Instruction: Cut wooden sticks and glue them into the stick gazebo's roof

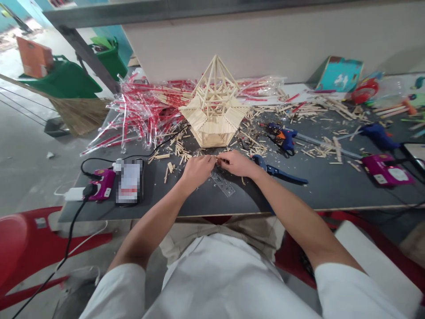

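Observation:
My left hand and my right hand meet over the table's front half, fingers closed and fingertips almost touching. Whatever they pinch is tiny and mostly hidden; a small pale-brown bit shows between them. Just below the fingers lies a clear plastic ruler on the dark tabletop. Right behind the hands stands a model built from thin wooden sticks, with a pointed open frame on top and slatted panels flaring around its lower part. A blue-handled cutter rests to the right of my right hand.
Cut stick pieces litter the table. Plastic wrappers with red strips pile up at back left. A blue glue gun and another lie right. Purple power strips with cables and a phone sit near the edges.

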A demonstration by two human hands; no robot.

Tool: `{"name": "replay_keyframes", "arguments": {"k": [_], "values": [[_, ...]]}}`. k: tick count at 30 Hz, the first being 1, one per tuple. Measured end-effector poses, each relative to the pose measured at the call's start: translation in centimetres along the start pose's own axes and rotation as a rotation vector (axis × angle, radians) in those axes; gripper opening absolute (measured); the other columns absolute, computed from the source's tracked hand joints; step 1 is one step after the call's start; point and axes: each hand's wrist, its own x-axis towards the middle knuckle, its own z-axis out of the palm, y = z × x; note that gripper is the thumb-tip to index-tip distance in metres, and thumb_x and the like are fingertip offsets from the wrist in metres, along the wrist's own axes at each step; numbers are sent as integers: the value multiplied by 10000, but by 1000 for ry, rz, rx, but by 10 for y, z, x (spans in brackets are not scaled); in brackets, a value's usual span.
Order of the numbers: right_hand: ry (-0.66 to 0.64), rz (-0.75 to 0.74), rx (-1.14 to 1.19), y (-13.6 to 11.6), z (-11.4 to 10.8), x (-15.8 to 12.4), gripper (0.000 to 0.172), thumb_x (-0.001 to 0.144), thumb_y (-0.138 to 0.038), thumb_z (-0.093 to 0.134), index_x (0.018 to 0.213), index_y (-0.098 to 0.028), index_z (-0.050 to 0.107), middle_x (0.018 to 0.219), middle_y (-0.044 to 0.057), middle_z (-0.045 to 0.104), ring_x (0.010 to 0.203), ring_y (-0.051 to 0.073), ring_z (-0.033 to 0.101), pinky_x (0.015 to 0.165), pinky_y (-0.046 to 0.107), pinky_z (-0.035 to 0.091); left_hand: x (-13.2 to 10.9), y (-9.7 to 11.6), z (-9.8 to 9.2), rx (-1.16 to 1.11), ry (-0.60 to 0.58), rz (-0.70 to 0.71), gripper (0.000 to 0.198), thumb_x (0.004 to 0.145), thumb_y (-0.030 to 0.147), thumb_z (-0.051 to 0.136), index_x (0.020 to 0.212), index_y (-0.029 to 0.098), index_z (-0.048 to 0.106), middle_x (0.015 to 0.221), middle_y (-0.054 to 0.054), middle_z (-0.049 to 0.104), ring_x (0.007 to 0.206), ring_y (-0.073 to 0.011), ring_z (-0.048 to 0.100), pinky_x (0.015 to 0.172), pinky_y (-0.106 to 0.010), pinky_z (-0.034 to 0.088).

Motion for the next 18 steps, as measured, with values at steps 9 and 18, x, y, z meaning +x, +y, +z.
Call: {"name": "replay_keyframes", "arguments": {"k": [9, 18], "values": [[-4, -5, -9, 2, 2, 1, 219, 952, -239, 489, 752, -199, 567, 687, 2, 596, 645, 144, 512, 646, 266, 292, -1, 1, 1, -9, 13, -4, 252, 1007, 111, 475, 1180, 123, 658, 1027, -127, 730, 993, -272, 734, 720, -348, 506], [16, 15, 7, 1, 2, 0, 231, 967, -260, 482, 775, -197, 595, 675, -5, 597, 633, 140, 494, 636, 267, 283, 0, -1, 4, -5, 15, -12, 279, 993, 94, 472, 1199, 127, 656, 1045, -136, 722, 1005, -270, 727, 744, -357, 520]]}}
